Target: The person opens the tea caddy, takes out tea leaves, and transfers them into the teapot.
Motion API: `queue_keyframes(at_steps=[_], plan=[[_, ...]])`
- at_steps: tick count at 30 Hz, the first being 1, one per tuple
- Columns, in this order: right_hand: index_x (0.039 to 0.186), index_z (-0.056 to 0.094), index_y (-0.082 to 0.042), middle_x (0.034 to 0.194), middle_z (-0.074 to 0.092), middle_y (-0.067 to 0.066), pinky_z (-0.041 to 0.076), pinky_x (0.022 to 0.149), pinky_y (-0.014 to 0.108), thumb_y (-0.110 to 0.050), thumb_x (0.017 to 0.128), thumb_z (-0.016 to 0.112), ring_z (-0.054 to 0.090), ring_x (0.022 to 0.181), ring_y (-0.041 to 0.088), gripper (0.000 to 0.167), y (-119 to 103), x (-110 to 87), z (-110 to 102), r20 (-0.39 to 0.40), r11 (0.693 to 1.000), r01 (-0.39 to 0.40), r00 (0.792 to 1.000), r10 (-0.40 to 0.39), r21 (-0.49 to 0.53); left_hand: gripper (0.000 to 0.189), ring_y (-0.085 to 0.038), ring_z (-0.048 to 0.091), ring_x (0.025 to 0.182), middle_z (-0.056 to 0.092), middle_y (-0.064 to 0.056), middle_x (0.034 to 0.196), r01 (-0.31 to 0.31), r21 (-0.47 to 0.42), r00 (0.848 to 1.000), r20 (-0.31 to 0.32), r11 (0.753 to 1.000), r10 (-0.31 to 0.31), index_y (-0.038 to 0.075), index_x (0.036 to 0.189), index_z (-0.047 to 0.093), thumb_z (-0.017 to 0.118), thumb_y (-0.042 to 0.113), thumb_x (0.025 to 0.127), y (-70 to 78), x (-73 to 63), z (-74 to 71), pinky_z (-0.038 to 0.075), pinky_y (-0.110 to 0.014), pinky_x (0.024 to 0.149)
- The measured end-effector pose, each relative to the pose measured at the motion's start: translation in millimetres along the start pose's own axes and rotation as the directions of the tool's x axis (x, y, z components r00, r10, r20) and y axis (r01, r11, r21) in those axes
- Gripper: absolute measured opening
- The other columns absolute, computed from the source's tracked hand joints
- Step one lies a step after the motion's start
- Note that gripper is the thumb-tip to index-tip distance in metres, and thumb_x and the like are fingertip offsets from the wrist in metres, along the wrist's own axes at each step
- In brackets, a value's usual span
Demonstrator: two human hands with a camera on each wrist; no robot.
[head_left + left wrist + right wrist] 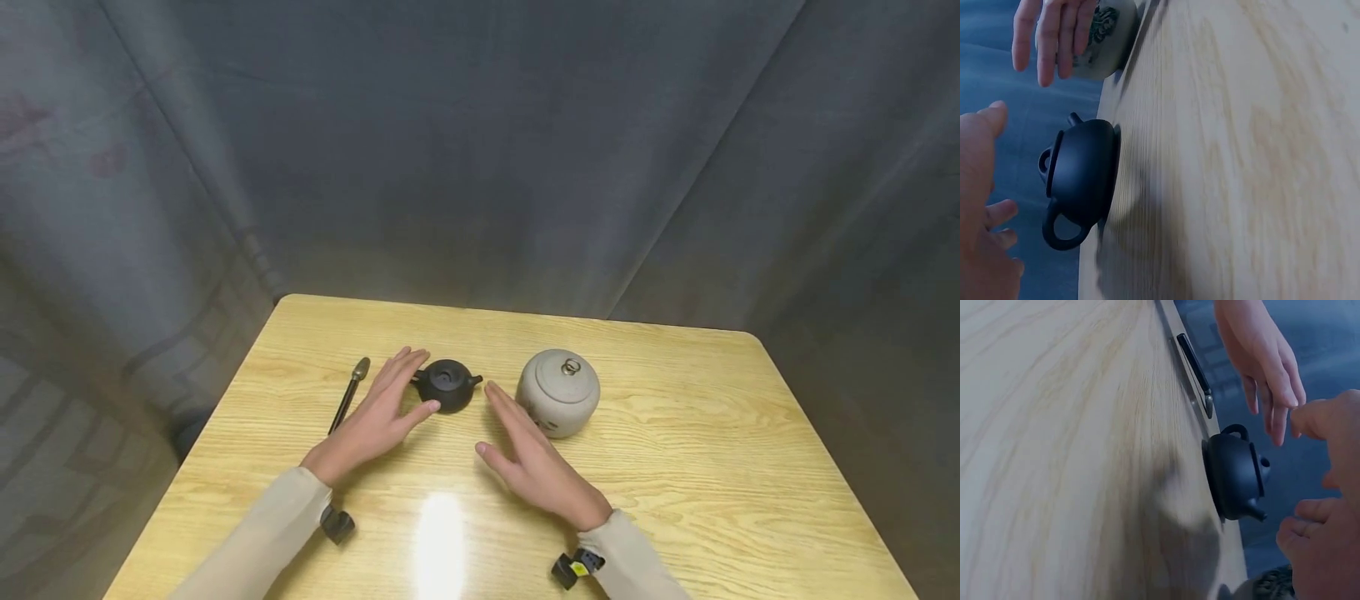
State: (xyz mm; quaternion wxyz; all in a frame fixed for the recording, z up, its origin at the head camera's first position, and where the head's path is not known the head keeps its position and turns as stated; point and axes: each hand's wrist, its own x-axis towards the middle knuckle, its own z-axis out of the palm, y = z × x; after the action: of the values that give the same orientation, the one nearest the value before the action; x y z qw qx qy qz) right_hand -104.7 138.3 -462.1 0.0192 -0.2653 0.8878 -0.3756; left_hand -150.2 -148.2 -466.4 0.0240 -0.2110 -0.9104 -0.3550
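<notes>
A small black teapot [450,398] with a lid stands upright on the table, its spout towards the right. My left hand [378,421] is held above the table at the teapot's handle side, thumb spread away from straight fingers. In the left wrist view the hand appears apart from the teapot [1082,169]. My right hand [536,467] hovers in front of a pale lidded jar [558,404], its fingertips near the teapot's spout. Neither hand holds anything. The right wrist view shows the teapot [1232,469] between both hands and the table.
Left of the teapot lies a thin dark-handled tool [345,406] with a bronze-coloured oval end, partly behind my left hand. The jar's lid carries a metal ring. A light wooden table [712,433] holds everything, and a grey curtain [480,167] hangs behind its far edge.
</notes>
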Motion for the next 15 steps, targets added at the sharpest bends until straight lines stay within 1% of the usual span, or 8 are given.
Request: queue_keyframes(at_steps=[3, 9, 15], plan=[[0.172, 0.020, -0.014, 0.180, 0.019, 0.005, 0.025, 0.132, 0.056, -0.037, 0.108, 0.062, 0.024, 0.166, 0.036, 0.080, 2, 6.0, 5, -0.014, 0.999, -0.026, 1.000, 0.027, 0.031, 0.079, -0.043, 0.016, 0.167, 0.027, -0.014, 0.177, 0.012, -0.003, 1.000, 0.002, 1.000, -0.012, 0.017, 0.169, 0.028, 0.059, 0.055, 0.107, 0.4, 2.9, 1.5, 0.017, -0.074, 0.129], [0.172, 0.019, -0.016, 0.180, 0.021, 0.008, 0.025, 0.132, 0.056, -0.036, 0.108, 0.062, 0.022, 0.167, 0.028, 0.080, 1, 16.0, 12, -0.015, 0.993, -0.083, 0.996, 0.085, 0.078, 0.076, -0.043, 0.018, 0.166, 0.028, -0.017, 0.176, 0.039, -0.019, 0.999, -0.007, 0.999, -0.039, 0.018, 0.169, 0.030, 0.058, 0.053, 0.107, 0.9, 10.3, 5.4, 0.019, -0.073, 0.128], [0.172, 0.020, -0.016, 0.179, 0.023, 0.011, 0.025, 0.132, 0.061, -0.031, 0.106, 0.065, 0.023, 0.166, 0.033, 0.081, 1, 27.9, 16, -0.046, 0.980, -0.124, 0.990, 0.132, 0.155, 0.069, -0.044, 0.021, 0.165, 0.032, -0.019, 0.174, 0.047, -0.032, 0.998, -0.028, 0.998, -0.048, 0.014, 0.165, 0.037, 0.060, 0.045, 0.108, -1.5, 18.6, 9.9, 0.020, -0.070, 0.129]])
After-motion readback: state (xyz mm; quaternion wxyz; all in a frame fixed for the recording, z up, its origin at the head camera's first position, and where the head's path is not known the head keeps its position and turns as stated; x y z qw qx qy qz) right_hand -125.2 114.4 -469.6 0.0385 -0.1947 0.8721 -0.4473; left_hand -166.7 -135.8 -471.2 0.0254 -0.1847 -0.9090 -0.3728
